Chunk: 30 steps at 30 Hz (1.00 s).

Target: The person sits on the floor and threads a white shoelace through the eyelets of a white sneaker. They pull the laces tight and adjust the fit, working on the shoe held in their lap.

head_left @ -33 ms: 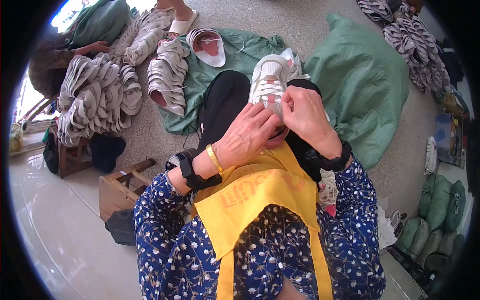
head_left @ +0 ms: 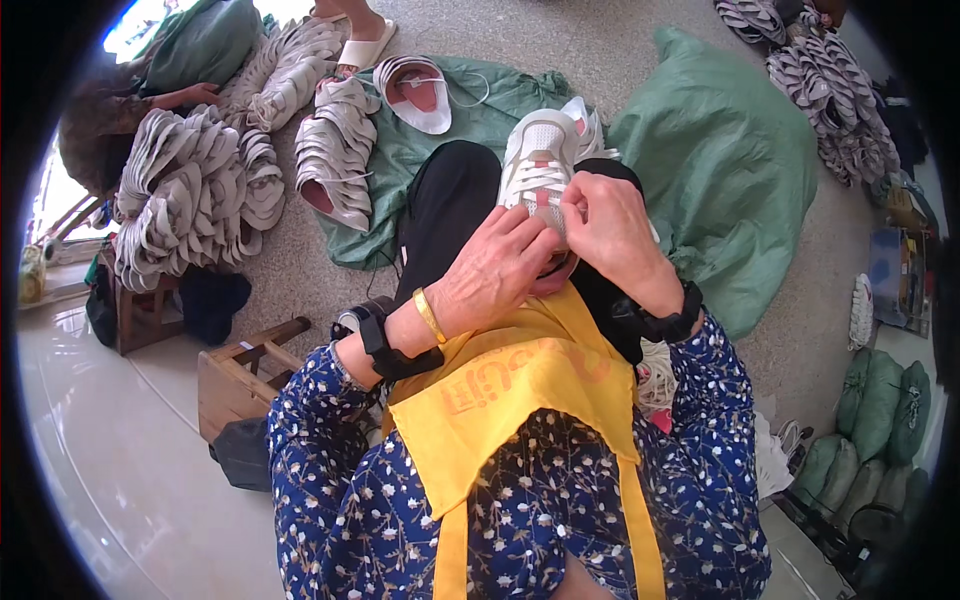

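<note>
A white and grey shoe upper (head_left: pixel 541 140) with pink on its tongue lies over my lap, toe pointing away from me. White shoelace (head_left: pixel 540 178) crosses its front in several rows. My left hand (head_left: pixel 500 258) is closed, its curled fingers gripping the upper's near left side by the eyelets. On the right edge of the lacing, my right hand (head_left: pixel 620 232) is closed in a pinch with thumb and forefinger at the shoelace. The fingers cover the lace ends and most of the collar, where a pink lining shows below.
Stacked shoe uppers (head_left: pixel 335 150) and a single upper (head_left: pixel 414 95) lie on green sacking (head_left: pixel 385 235) ahead. A full green sack (head_left: pixel 715 170) stands right. A wooden stool (head_left: pixel 235 390) is at left. Beyond it, another person's hand (head_left: pixel 197 94) is near larger piles (head_left: pixel 185 195).
</note>
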Each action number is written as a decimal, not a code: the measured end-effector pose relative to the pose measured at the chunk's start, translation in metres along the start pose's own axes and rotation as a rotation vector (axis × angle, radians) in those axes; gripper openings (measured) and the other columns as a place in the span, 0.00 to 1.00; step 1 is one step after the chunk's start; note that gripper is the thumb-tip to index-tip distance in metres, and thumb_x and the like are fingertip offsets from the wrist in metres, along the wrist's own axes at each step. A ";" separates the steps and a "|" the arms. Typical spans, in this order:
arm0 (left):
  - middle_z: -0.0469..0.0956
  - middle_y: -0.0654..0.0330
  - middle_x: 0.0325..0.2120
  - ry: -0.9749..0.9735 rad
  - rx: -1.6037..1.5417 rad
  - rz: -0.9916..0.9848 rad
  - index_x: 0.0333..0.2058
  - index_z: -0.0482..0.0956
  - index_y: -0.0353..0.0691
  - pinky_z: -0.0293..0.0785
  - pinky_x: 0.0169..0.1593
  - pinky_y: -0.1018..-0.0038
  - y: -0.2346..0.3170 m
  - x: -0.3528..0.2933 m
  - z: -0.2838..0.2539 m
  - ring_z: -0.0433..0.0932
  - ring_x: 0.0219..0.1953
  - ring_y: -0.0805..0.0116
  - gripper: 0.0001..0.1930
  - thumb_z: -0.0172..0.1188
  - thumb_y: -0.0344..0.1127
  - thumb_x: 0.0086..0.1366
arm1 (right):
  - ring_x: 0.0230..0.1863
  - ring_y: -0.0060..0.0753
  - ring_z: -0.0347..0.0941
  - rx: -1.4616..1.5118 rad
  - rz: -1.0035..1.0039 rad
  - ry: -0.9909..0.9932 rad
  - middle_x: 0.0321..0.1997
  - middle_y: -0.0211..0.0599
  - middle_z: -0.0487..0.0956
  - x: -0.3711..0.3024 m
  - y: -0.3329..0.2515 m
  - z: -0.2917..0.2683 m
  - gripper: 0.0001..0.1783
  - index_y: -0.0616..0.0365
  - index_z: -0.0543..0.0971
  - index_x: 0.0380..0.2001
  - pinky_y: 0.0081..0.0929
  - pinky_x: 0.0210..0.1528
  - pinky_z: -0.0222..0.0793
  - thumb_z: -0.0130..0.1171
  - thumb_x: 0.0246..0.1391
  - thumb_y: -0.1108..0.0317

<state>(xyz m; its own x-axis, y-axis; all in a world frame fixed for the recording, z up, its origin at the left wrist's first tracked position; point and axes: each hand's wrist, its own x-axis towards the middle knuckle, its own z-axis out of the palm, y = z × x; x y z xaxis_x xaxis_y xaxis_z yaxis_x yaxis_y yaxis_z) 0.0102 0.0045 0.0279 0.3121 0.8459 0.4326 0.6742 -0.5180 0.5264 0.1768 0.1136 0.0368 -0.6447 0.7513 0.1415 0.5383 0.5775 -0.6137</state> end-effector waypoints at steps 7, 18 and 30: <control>0.73 0.54 0.34 -0.065 0.026 -0.040 0.39 0.72 0.37 0.69 0.46 0.62 -0.002 -0.007 -0.004 0.73 0.40 0.54 0.17 0.68 0.36 0.55 | 0.33 0.63 0.79 -0.037 0.010 0.034 0.26 0.56 0.80 0.002 0.000 0.003 0.05 0.66 0.78 0.25 0.51 0.34 0.74 0.59 0.51 0.75; 0.70 0.56 0.30 0.063 -0.039 -0.028 0.34 0.72 0.38 0.66 0.41 0.62 -0.001 -0.006 -0.001 0.70 0.35 0.54 0.06 0.61 0.26 0.59 | 0.26 0.12 0.74 0.305 0.245 -0.055 0.25 0.29 0.82 0.002 0.018 0.016 0.08 0.66 0.83 0.33 0.19 0.29 0.71 0.67 0.58 0.70; 0.72 0.54 0.30 0.294 -0.059 -0.259 0.33 0.73 0.35 0.68 0.40 0.61 -0.029 0.007 -0.001 0.70 0.36 0.50 0.06 0.62 0.23 0.59 | 0.24 0.14 0.73 0.769 0.462 -0.145 0.24 0.26 0.81 0.005 0.023 0.022 0.09 0.66 0.84 0.31 0.18 0.25 0.67 0.66 0.61 0.70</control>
<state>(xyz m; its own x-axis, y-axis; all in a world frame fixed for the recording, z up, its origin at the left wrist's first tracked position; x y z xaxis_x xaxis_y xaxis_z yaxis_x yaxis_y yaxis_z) -0.0080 0.0256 0.0164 -0.0737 0.8813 0.4667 0.6634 -0.3061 0.6828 0.1739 0.1238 0.0059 -0.5444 0.7775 -0.3148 0.2828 -0.1832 -0.9415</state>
